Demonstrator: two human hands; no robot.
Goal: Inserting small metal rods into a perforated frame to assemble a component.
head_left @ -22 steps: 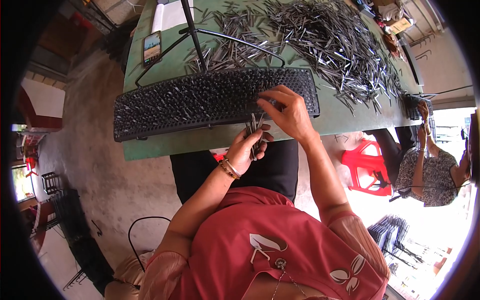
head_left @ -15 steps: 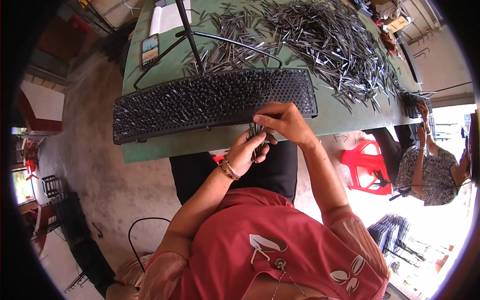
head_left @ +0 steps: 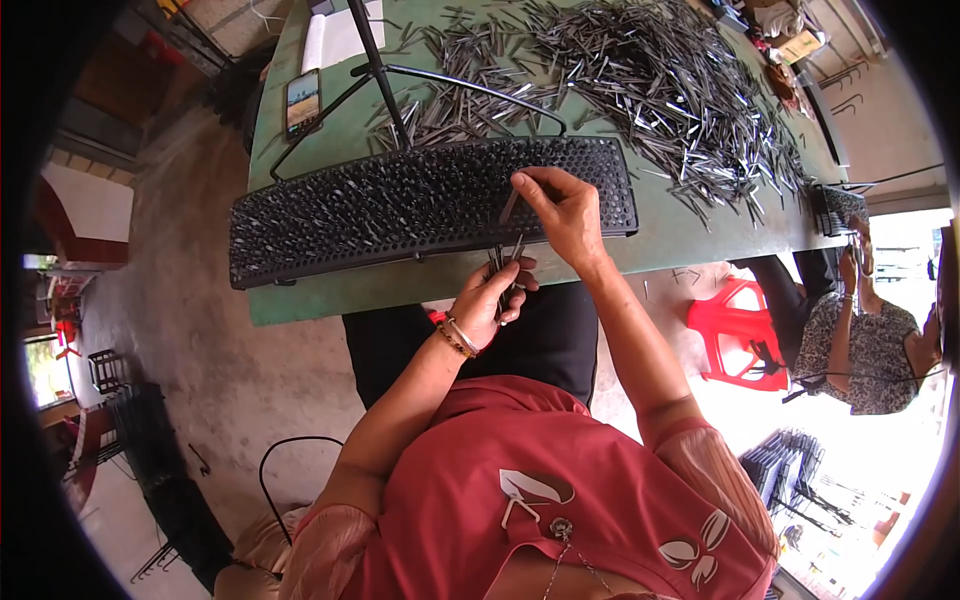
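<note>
Perforated panel: the long black panel (head_left: 420,200) lies across the near edge of the green bench (head_left: 330,300), its rod frame (head_left: 375,70) rising from the far side.
Panel holes: thin strips crowd the left and middle parts; toward the right end bare holes show.
Right hand: above the panel, right of its middle, the hand (head_left: 568,215) pinches a single strip (head_left: 510,203) between thumb and forefinger; whether the strip's lower tip touches the panel, I cannot tell.
Left hand: just below the panel's near edge, the hand (head_left: 486,302) is curled around a small bundle of strips (head_left: 497,263), their ends pointing up toward the panel.
Loose strips: a large dark heap (head_left: 680,90) spreads beyond the panel, mostly behind its right half and past its right end.
Phone: the phone (head_left: 302,100) lies beyond the panel's left part, near white paper (head_left: 345,38).
Red stool: on the floor, the stool (head_left: 738,335) is to the right of the panel and nearer the wearer.
Co-worker: a person (head_left: 855,350) in a patterned top sits well to the panel's right.
</note>
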